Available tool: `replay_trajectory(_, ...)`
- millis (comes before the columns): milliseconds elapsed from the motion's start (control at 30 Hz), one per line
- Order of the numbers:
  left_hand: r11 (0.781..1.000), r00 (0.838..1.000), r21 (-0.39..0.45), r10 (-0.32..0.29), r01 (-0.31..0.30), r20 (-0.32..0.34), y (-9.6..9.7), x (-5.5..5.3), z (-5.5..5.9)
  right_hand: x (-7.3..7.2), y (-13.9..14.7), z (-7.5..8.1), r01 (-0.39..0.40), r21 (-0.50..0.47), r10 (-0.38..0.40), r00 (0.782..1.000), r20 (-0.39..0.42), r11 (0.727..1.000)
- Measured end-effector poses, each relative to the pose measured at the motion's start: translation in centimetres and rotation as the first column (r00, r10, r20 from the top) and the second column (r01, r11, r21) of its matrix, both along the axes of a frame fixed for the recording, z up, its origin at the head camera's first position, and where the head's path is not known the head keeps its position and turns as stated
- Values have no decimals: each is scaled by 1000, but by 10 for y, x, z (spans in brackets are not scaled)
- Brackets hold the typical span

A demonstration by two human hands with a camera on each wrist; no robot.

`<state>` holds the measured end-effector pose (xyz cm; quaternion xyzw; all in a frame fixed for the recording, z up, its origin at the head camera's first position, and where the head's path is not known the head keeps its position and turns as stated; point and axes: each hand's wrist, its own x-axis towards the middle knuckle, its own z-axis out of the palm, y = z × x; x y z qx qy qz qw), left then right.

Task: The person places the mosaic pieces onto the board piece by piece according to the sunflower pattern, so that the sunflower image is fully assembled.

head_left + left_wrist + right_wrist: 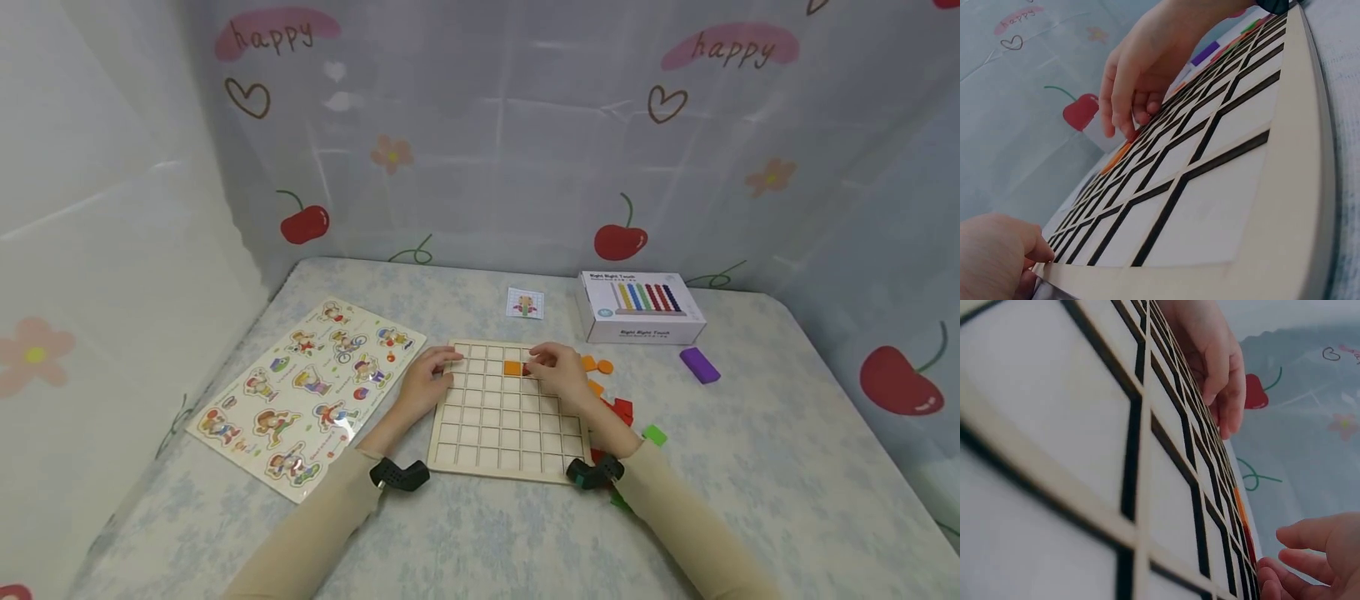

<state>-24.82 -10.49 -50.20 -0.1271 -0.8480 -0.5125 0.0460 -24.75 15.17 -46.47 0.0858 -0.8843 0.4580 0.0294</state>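
A square wooden grid board (480, 408) lies flat on the table. My left hand (426, 383) grips its upper left edge, thumb and fingers at the rim; part of that hand also shows in the left wrist view (997, 253). An orange square tile (512, 368) sits in a cell near the top. Beside it on the right lies a red tile (1250, 545), flat in the neighbouring cell. My right hand (558, 371) hovers over that spot, its fingertips touching the red tile and partly hiding it in the head view. The fingers look loosely bent in the right wrist view.
Loose orange pieces (604, 367), red pieces (623, 410) and a green tile (655, 434) lie right of the board. A purple block (700, 365) and a white box (641, 308) stand farther right. Behind is a pattern card (525, 303); left, a picture puzzle (307, 396).
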Motion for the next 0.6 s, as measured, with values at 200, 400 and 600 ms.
replay_trajectory(200,1000,1000,-4,2,-2,12,-1,0,2,8,37,14,8,0,-8,999,42,1000)
replay_trajectory(400,1000,1000,-15,3,-3,11,0,0,6,24,87,21,67,78,-74,993,94,995)
replay_trajectory(600,1000,1000,-7,-1,2,5,1,1,5,46,113,17,43,113,-59,987,147,993)
